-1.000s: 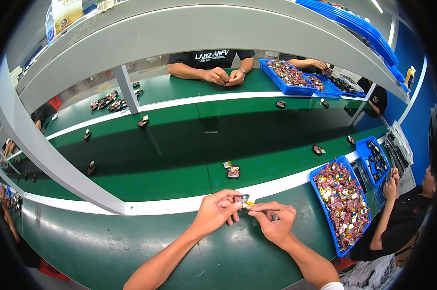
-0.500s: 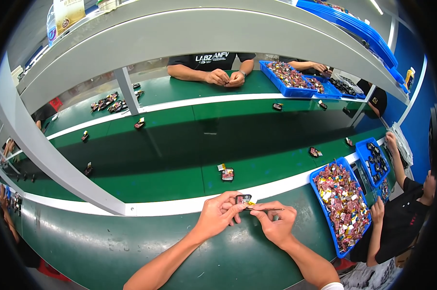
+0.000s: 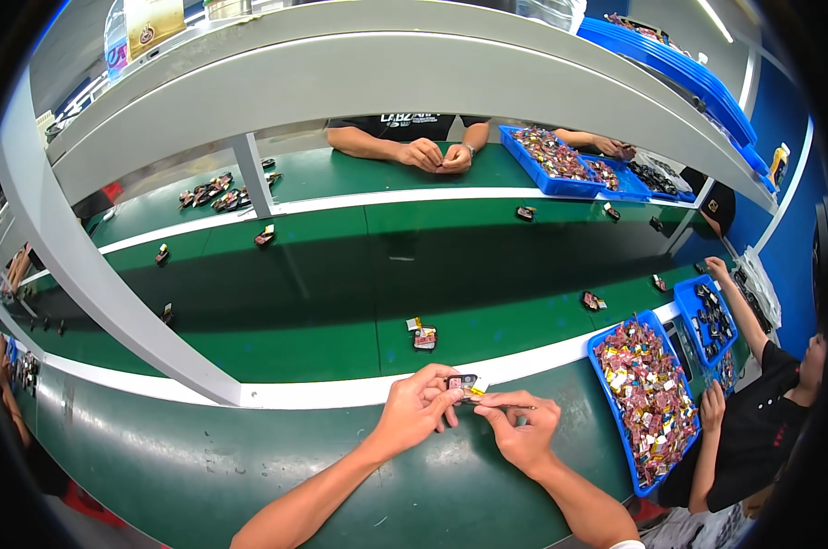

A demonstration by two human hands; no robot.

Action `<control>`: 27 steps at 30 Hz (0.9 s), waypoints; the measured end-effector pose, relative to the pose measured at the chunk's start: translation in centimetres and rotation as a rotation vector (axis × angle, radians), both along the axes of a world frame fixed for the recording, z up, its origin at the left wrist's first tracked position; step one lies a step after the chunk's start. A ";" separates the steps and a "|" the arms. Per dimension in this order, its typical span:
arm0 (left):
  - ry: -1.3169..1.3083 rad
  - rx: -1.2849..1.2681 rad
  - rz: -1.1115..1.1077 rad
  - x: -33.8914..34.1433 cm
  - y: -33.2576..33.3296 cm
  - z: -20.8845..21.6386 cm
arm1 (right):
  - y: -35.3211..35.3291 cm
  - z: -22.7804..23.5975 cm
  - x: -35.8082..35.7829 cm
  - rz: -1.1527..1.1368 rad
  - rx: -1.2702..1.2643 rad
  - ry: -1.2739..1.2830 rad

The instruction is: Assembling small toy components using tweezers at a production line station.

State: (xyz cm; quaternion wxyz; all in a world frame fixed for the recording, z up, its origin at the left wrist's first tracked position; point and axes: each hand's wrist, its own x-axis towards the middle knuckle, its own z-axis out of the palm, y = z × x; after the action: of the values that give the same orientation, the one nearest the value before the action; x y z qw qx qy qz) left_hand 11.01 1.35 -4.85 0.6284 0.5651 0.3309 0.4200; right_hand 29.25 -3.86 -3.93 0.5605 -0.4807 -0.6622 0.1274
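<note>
My left hand (image 3: 416, 409) is closed around a small black electronic housing (image 3: 461, 382), holding it tilted above the green worktop (image 3: 276, 448). Inside the housing sit a circuit board and a yellow-and-white part. My right hand (image 3: 525, 430) pinches a slim dark metal tool (image 3: 514, 405) between thumb and fingers, its near end reaching the housing's right side. The fingers partly hide both tool and housing, so I cannot tell exactly where the tip touches.
A blue tray (image 3: 643, 403) heaped with circuit boards stands to the right, beside a blue tray of black housings (image 3: 707, 316) and a co-worker's arm (image 3: 711, 448). Ahead, a green conveyor belt (image 3: 340, 343) carries spaced assemblies (image 3: 423, 336). A grey shelf beam (image 3: 414, 78) crosses overhead.
The housing has tipped slightly in my left hand, and the tool sits a little lower. On the right, the co-worker's far hand has shifted left toward the belt. Assemblies on the belt have slid slightly left.
</note>
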 end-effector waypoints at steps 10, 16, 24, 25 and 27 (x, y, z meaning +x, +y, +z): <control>0.015 -0.082 -0.060 -0.4 0.5 0.0 | 0.2 0.2 -0.1 0.048 0.152 -0.106; 0.009 -0.083 -0.035 -0.2 0.5 -0.2 | 0.1 0.5 -0.3 0.052 0.182 -0.151; 0.005 -0.068 0.027 0.2 0.1 0.2 | 0.3 0.2 -0.2 0.039 0.199 -0.182; 0.026 -0.066 0.022 0.2 0.1 0.3 | 0.4 0.2 -0.3 0.037 0.200 -0.188; 0.046 -0.063 0.018 0.1 0.1 0.3 | 0.3 0.2 -0.4 0.034 0.180 -0.174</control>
State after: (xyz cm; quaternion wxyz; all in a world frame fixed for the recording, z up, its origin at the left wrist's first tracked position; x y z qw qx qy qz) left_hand 11.13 1.42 -4.59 0.6343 0.5514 0.3635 0.4018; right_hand 28.87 -3.52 -3.73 0.5397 -0.4263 -0.7251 0.0348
